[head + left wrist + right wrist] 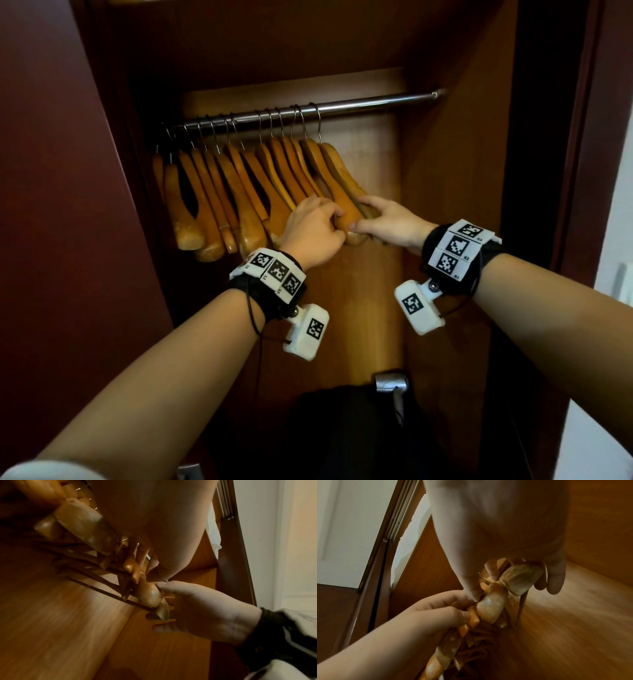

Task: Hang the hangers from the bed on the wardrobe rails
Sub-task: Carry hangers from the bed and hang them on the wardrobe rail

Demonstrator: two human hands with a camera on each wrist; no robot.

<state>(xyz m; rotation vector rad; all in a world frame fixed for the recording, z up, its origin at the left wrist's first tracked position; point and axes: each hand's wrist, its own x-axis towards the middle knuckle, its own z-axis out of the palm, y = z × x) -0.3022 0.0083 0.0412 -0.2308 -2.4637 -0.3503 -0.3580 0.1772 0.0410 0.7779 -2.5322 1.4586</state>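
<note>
Several wooden hangers [239, 192] hang by wire hooks on the left part of the metal rail [370, 102] inside the wardrobe. My left hand [334, 219] curls its fingers round the near ends of hangers close to the right of the row [473, 618]. My right hand [363, 214] grips the near ends of the two rightmost hangers [346, 192], thumb on one end [491, 607], fingers round the other [520, 577]. The two hands touch. In the left wrist view the right hand [197, 608] pinches a hanger end [150, 595].
The right stretch of the rail is bare up to the wardrobe's side wall [455, 205]. A dark red door [51, 205] stands at the left. Below lies something dark [352, 428] with a metal clip [390, 382] on it.
</note>
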